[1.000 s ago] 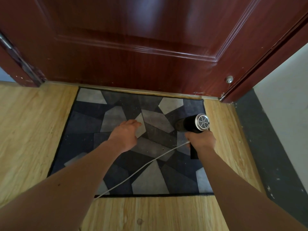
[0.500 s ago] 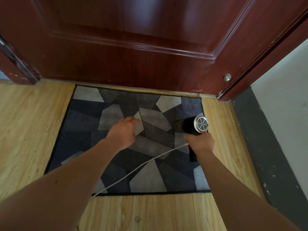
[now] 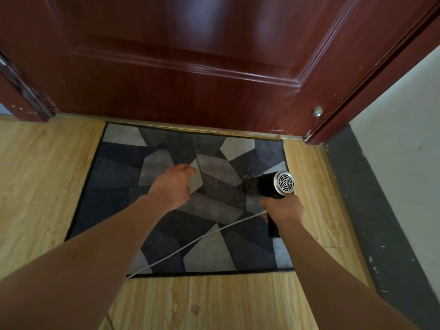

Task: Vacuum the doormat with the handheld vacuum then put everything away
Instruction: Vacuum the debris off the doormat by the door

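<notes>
1. The mat (image 3: pixel 114 210) lies flat on the wood floor (image 3: pixel 42 186), with its far edge just beside the foot of the red-brown door (image 3: pixel 190 67).
2. Small pale crumbs (image 3: pixel 240 173) are scattered over its middle and right part.
3. The vacuum (image 3: pixel 267 186) is above the right side of the mat, near the right edge. Its silver grille end faces up and right, and its black nose points left and down.
4. The right hand (image 3: pixel 283 208) holds the vacuum from below, its grip closed round the handle.
5. A white cord (image 3: pixel 190 244) runs from this hand across the mat to the near left.
6. The left hand (image 3: pixel 173 184) is over the middle of the mat, palm down. Its grip is wide and holds nothing. It seems to rest on the mat, but I cannot tell for sure.
</notes>
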Available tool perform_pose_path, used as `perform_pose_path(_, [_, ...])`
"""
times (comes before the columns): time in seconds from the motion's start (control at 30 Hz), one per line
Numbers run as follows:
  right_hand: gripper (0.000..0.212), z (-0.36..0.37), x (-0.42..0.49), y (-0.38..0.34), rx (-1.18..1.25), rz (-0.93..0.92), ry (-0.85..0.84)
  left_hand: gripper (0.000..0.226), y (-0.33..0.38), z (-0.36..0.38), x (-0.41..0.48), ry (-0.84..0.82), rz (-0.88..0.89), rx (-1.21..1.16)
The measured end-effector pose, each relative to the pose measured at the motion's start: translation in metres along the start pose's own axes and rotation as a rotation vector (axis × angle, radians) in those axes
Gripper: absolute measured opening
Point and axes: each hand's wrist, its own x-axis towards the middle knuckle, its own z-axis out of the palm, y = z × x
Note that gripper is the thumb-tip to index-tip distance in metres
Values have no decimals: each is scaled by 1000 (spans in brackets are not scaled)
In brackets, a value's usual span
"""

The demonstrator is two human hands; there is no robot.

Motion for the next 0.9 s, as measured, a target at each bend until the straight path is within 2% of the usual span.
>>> perform_pose_path(0.4, [35,11,21,-30,-14,-40,2,60,-8,6,3,-10,-13,1])
perform_pose_path(0.6, [46,11,28,-30,2,-10,3,60,-16,10,4,-31,-27,7])
perform_pose_path(0.8, [32,5,30,-24,-26,-29,-9,60,-15,11,3,-30,-30,24])
perform_pose_path(0.9, [31,6,29,-25,-55,-48,-12,60,-15,12,4,-37,-31,31])
